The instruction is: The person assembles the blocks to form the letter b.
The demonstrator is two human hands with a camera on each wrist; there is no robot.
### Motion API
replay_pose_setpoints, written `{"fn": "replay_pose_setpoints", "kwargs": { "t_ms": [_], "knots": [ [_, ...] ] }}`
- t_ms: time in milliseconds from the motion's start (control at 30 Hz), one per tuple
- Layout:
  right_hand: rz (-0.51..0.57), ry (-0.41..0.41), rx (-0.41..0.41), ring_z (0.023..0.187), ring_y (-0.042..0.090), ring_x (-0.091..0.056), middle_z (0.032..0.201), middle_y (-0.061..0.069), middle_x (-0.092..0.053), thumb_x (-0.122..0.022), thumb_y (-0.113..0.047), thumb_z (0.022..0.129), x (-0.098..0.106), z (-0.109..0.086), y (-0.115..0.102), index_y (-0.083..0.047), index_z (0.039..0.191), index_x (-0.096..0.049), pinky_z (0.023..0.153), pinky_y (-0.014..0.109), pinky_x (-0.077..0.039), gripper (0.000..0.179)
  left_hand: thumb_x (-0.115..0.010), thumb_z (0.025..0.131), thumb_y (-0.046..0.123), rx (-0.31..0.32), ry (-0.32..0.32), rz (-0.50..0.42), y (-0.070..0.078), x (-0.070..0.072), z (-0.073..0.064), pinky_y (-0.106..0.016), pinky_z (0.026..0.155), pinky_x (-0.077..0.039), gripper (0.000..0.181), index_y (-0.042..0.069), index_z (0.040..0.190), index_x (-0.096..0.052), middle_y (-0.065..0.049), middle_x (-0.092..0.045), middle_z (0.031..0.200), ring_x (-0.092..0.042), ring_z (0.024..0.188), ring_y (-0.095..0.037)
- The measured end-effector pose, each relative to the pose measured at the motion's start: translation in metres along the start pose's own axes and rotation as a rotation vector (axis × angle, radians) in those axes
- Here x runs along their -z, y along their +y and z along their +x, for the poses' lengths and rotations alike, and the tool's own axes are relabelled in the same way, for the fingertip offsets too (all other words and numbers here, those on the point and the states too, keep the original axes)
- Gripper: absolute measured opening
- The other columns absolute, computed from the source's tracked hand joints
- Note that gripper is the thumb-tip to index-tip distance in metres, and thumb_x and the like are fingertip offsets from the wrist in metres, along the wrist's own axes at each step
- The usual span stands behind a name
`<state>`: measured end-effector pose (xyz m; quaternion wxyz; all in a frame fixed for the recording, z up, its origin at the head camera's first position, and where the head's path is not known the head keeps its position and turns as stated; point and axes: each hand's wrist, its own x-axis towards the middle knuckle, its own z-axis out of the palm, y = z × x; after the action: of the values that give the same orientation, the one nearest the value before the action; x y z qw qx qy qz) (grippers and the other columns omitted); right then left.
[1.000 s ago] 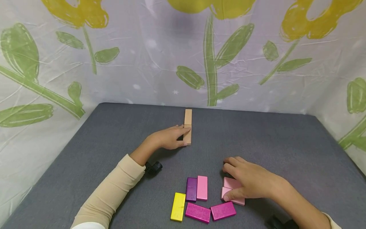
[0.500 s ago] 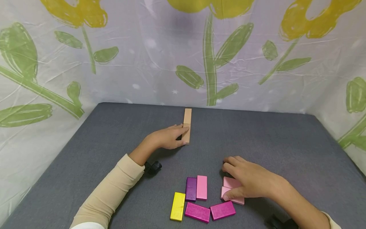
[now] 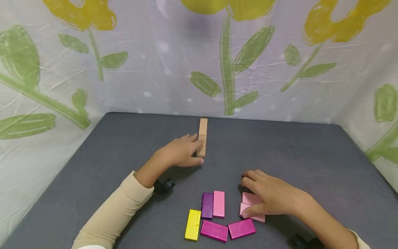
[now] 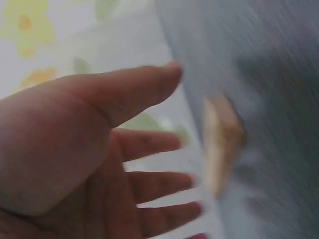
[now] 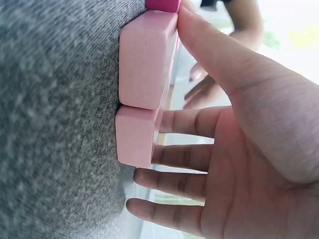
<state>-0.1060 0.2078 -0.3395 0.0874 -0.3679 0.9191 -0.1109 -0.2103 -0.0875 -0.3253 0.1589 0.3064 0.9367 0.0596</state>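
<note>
Two plain wooden blocks lie end to end near the far table edge, a far one [image 3: 203, 126] and a near one [image 3: 201, 151]. Beside them is my left hand [image 3: 178, 152], fingers spread and thumb apart; the left wrist view is blurred and has nothing in that hand. My right hand [image 3: 273, 195] hovers over two light pink blocks set side by side, a far one [image 3: 250, 197] and a near one [image 5: 147, 59]. Its thumb tip touches the near pink block, while the fingers reach out loosely along the far side. That hand partly hides both pink blocks in the head view.
Left of the right hand lie a purple block [image 3: 207, 205], a pink block [image 3: 219, 204], a yellow block [image 3: 192, 224] and two magenta blocks, one left [image 3: 214, 230] and one right [image 3: 242, 228]. A flower-print cloth [image 3: 155, 69] hangs behind the grey table [image 3: 295, 148].
My left hand has come off the near wooden block, its thumb and fingers spreading and drawing slightly toward me. The right hand and the coloured blocks stay as they were.
</note>
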Motion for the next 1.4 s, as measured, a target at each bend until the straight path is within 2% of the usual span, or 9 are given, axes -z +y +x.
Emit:
{"fn": "replay_pose_setpoints", "kwargs": {
  "t_ms": [133, 200, 367, 533, 633, 733, 967, 1267, 1400],
  "knots": [
    [0.013, -0.018, -0.003, 0.121, 0.025, -0.052, 0.135, 0.01, -0.053, -0.061, -0.074, 0.082, -0.003, 0.002, -0.002, -0.012, 0.119, -0.061, 0.092, 0.046, -0.049, 0.072, -0.064, 0.094, 0.052, -0.061, -0.047, 0.1, 0.029, -0.001, -0.028, -0.049, 0.103, -0.043, 0.065, 0.011, 0.143, -0.055, -0.011, -0.055, 0.142, -0.053, 0.129, -0.03],
    [0.02, -0.028, -0.006, 0.122, 0.025, -0.051, 0.135, 0.01, -0.053, -0.062, -0.073, 0.083, -0.003, 0.003, -0.003, -0.013, 0.12, -0.061, 0.093, 0.046, -0.049, 0.07, -0.065, 0.088, 0.063, -0.078, -0.085, 0.119, 0.04, -0.006, -0.043, -0.047, 0.099, -0.047, 0.074, 0.012, 0.141, -0.057, -0.008, -0.06, 0.136, -0.058, 0.123, -0.028],
    [0.022, -0.053, 0.014, 0.122, 0.023, -0.051, 0.134, 0.006, -0.055, -0.063, -0.066, 0.088, -0.002, 0.002, -0.011, -0.013, 0.125, -0.062, 0.094, 0.045, -0.049, 0.065, -0.074, 0.064, 0.08, -0.093, -0.226, 0.027, 0.053, -0.021, -0.075, -0.044, 0.099, -0.046, 0.112, 0.014, 0.149, -0.046, -0.002, -0.063, 0.131, -0.061, 0.117, -0.021],
    [0.116, -0.1, 0.067, 0.126, 0.017, -0.049, 0.141, -0.003, -0.051, -0.062, -0.068, 0.087, -0.003, 0.0, -0.026, -0.015, 0.145, -0.05, 0.098, 0.043, -0.047, 0.079, -0.087, 0.055, 0.07, -0.105, -0.292, 0.007, 0.059, -0.043, -0.084, -0.039, 0.096, -0.049, 0.127, 0.014, 0.155, -0.034, 0.0, -0.062, 0.129, -0.061, 0.112, -0.017],
    [0.142, -0.116, 0.122, 0.133, 0.022, -0.045, 0.151, 0.0, -0.042, -0.062, -0.071, 0.084, -0.008, -0.002, -0.035, -0.02, 0.154, -0.039, 0.101, 0.048, -0.044, 0.09, -0.087, 0.06, 0.067, -0.136, -0.247, -0.018, 0.062, -0.055, -0.082, -0.037, 0.09, -0.052, 0.121, 0.01, 0.153, -0.036, -0.003, -0.062, 0.126, -0.062, 0.105, -0.015],
    [0.091, -0.079, 0.208, 0.139, 0.031, -0.039, 0.157, 0.008, -0.034, -0.06, -0.072, 0.084, -0.014, -0.005, -0.042, -0.02, 0.157, -0.033, 0.104, 0.055, -0.04, 0.094, -0.083, 0.066, 0.068, -0.174, -0.162, -0.077, 0.066, -0.063, -0.08, -0.034, 0.08, -0.053, 0.111, 0.005, 0.148, -0.042, -0.002, -0.065, 0.118, -0.061, 0.092, -0.01],
    [-0.031, 0.013, 0.285, 0.144, 0.035, -0.032, 0.16, 0.008, -0.031, -0.057, -0.067, 0.09, -0.024, -0.002, -0.05, -0.011, 0.154, -0.039, 0.105, 0.064, -0.032, 0.087, -0.079, 0.072, 0.066, -0.212, 0.01, -0.084, 0.072, -0.069, -0.076, -0.027, 0.067, -0.051, 0.093, 0.004, 0.136, -0.052, 0.002, -0.064, 0.101, -0.056, 0.078, -0.006],
    [-0.122, 0.062, 0.245, 0.139, 0.032, -0.041, 0.155, 0.006, -0.042, -0.067, -0.049, 0.094, -0.028, 0.004, -0.048, -0.011, 0.146, -0.051, 0.104, 0.056, -0.039, 0.067, -0.079, 0.078, 0.058, -0.137, 0.08, -0.057, 0.064, -0.063, -0.068, -0.025, 0.06, -0.046, 0.068, 0.007, 0.119, -0.06, 0.003, -0.056, 0.09, -0.05, 0.068, -0.008],
    [-0.126, 0.061, 0.248, 0.138, 0.033, -0.042, 0.154, 0.006, -0.043, -0.068, -0.048, 0.093, -0.027, 0.005, -0.047, -0.011, 0.145, -0.053, 0.103, 0.055, -0.041, 0.066, -0.079, 0.08, 0.054, -0.072, 0.112, -0.065, 0.055, -0.062, -0.063, -0.029, 0.065, -0.049, 0.067, 0.007, 0.123, -0.057, -0.001, -0.059, 0.096, -0.053, 0.073, -0.012]
  ]
}}
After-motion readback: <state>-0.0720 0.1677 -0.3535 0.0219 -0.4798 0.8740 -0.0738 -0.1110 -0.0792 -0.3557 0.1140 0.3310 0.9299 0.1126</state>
